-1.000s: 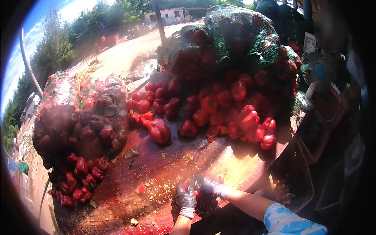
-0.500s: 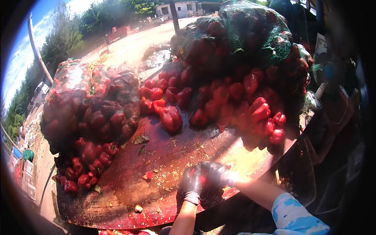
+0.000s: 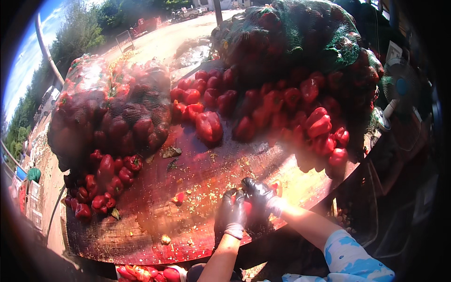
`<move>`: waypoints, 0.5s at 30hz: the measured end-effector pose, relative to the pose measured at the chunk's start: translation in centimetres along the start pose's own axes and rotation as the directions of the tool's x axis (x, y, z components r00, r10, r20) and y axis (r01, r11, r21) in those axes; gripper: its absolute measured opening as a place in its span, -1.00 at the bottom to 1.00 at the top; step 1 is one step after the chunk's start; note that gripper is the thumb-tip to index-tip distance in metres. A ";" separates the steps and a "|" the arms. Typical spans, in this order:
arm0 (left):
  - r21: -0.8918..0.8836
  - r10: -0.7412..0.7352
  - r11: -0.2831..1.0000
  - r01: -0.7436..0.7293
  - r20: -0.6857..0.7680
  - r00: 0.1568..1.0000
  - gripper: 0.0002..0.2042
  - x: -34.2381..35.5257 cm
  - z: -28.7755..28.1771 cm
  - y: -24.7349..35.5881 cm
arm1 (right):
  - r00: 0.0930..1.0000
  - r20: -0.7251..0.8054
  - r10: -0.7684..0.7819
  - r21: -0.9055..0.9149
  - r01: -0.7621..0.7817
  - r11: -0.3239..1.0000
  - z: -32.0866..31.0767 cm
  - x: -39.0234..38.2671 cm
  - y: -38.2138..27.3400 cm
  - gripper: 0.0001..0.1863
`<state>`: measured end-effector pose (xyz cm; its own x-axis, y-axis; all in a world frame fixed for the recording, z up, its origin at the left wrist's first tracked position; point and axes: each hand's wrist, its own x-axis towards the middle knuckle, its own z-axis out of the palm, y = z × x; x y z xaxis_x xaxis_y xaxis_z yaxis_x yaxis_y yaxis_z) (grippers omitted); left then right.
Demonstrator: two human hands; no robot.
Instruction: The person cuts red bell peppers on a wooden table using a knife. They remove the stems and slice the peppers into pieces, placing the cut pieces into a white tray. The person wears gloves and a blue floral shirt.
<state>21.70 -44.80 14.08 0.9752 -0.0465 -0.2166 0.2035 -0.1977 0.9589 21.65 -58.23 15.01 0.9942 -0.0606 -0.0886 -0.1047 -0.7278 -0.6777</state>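
Both my hands wear dark gloves and meet over the front of the wooden table. My left hand (image 3: 232, 211) is closed round a red bell pepper (image 3: 247, 207), of which only a small part shows between the hands. My right hand (image 3: 260, 193) presses against the same pepper from the right, its fingers curled; whether it holds a tool I cannot tell. Past its right side a red-orange pepper piece (image 3: 278, 188) sticks out, and it is unclear whether the hand holds it. A small red scrap (image 3: 178, 198) lies left of my hands.
Loose red peppers (image 3: 209, 128) spread over the table (image 3: 155, 230) below a green net sack (image 3: 319, 35). A second net sack of peppers (image 3: 112, 113) stands at left, with several peppers (image 3: 107, 181) before it. Below the front edge are cut peppers (image 3: 145, 272). A fan (image 3: 399, 86) stands at right.
My hands have come slightly apart at the fingers, the right one lifting a little above the left. The whole view has tilted down slightly.
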 end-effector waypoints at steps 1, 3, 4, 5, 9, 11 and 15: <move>-0.019 -0.079 0.997 0.080 0.019 0.997 -0.71 -0.8 -0.1 1.2 | 0.996 -0.029 -0.081 0.110 0.084 0.990 0.6 -0.2 1.1 -0.56; 0.011 -0.066 0.998 0.066 0.008 0.998 -0.69 0.1 0.2 0.1 | 0.993 -0.001 -0.122 0.057 0.122 0.991 1.7 1.7 2.5 -0.51; -0.004 -0.089 0.996 0.089 0.016 0.996 -0.68 0.0 0.4 0.1 | 0.996 0.043 -0.079 0.088 0.075 0.993 1.5 2.1 2.7 -0.50; -0.087 -0.164 0.982 0.166 0.037 0.986 -0.66 0.0 0.6 0.5 | 0.995 0.094 -0.039 0.116 0.028 0.993 1.6 2.3 3.0 -0.48; 0.170 0.202 0.961 -0.217 0.100 0.974 -0.48 -1.7 1.0 1.1 | 0.968 -0.206 -0.142 0.271 0.196 0.943 2.1 1.2 5.7 -0.49; 0.172 -0.026 0.985 -0.004 0.168 0.985 -0.39 -2.4 -0.3 0.0 | 0.952 -0.239 -0.193 0.156 0.234 0.960 1.5 0.5 3.5 -0.50; -0.098 -0.149 0.982 0.159 0.104 0.983 -0.50 -2.6 0.2 -0.1 | 0.992 -0.124 0.028 0.700 0.067 0.711 -0.9 -1.6 1.5 -0.65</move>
<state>19.08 -44.86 14.48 0.9197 -0.1177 -0.3745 0.3634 -0.1058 0.9256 19.90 -59.87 14.77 0.9862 -0.1648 -0.0165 -0.0240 -0.0438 -0.9988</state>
